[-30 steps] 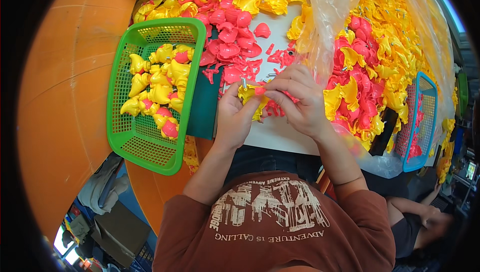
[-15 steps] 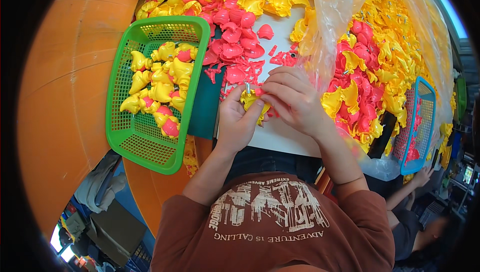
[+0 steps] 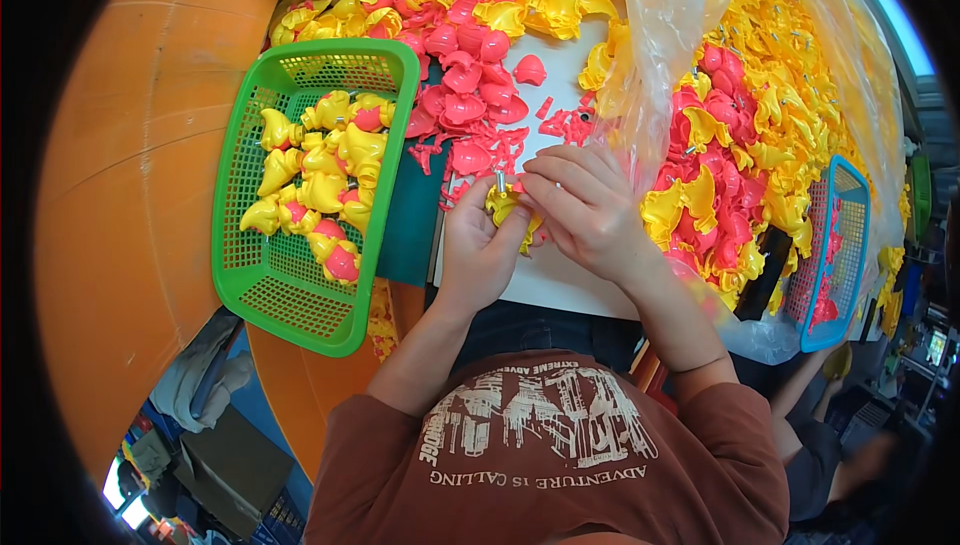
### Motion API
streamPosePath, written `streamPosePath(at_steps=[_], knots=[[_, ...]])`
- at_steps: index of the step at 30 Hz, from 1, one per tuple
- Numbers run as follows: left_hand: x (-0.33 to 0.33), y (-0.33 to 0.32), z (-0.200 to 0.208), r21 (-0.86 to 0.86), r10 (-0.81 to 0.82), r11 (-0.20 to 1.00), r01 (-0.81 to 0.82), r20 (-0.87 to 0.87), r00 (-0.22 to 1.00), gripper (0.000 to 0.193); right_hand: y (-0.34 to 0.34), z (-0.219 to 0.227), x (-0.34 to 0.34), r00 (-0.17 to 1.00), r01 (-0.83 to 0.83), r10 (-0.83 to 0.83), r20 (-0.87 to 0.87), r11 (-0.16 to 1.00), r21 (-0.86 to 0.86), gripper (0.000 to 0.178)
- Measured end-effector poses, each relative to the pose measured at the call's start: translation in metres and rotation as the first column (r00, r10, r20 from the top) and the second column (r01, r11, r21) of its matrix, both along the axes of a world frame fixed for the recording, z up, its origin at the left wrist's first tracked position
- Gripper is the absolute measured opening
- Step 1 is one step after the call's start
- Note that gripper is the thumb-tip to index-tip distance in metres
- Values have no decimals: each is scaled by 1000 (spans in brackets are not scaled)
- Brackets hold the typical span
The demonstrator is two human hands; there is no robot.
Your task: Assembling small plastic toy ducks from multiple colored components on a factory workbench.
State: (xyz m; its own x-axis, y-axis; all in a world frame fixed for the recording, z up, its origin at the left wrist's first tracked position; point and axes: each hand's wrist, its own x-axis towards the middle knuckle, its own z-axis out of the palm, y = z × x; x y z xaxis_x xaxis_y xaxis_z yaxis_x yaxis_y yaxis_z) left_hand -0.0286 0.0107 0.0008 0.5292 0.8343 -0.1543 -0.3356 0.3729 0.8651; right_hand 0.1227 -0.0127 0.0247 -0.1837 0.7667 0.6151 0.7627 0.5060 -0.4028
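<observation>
Left hand [image 3: 480,245] pinches a yellow plastic half-shell [image 3: 507,207] between thumb and fingers, to the right of the green mesh basket [image 3: 386,207], with a metal pin [image 3: 501,182] standing at its top; right hand [image 3: 585,210] has its fingertips drawn together beside the shell, their grasp hidden, cannot tell on what. Handling (judgement): brace the shell low with the left thumb so the pin stays upright, and seat small fittings squarely with the right fingertips, unforced. Writing: pale, worn lettering on the brown T-shirt [image 3: 550,445], below and right of the basket, inverted; not transcribed.
</observation>
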Motion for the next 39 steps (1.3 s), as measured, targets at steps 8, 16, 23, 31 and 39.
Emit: streamPosePath(at_steps=[8, 16, 23, 31, 39], knots=[[-8, 1, -9, 64, -4, 998, 14, -160, 987, 18, 5, -10, 11, 898, -266, 83, -432, 885, -381, 17], [-13, 9, -28, -56, 74, 995, -83, -145, 987, 18, 30, -17, 4, 809, -377, -114, -577, 653, -657, 27], [-23, 20, -28, -325, 157, 940, -106, 134, 979, 22, 103, -27, 18, 928, 358, -357, 111, 762, -540, 38], [-21, 23, -27, -372, 236, 907, -194, 69, 969, 22, 92, -25, 17, 896, 410, -413, 164, 627, -663, 48], [11, 27, -24, -170, 363, 928, -330, 228, 903, 27, 8, -3, -11, 930, 121, -284, -233, 837, -534, 44]])
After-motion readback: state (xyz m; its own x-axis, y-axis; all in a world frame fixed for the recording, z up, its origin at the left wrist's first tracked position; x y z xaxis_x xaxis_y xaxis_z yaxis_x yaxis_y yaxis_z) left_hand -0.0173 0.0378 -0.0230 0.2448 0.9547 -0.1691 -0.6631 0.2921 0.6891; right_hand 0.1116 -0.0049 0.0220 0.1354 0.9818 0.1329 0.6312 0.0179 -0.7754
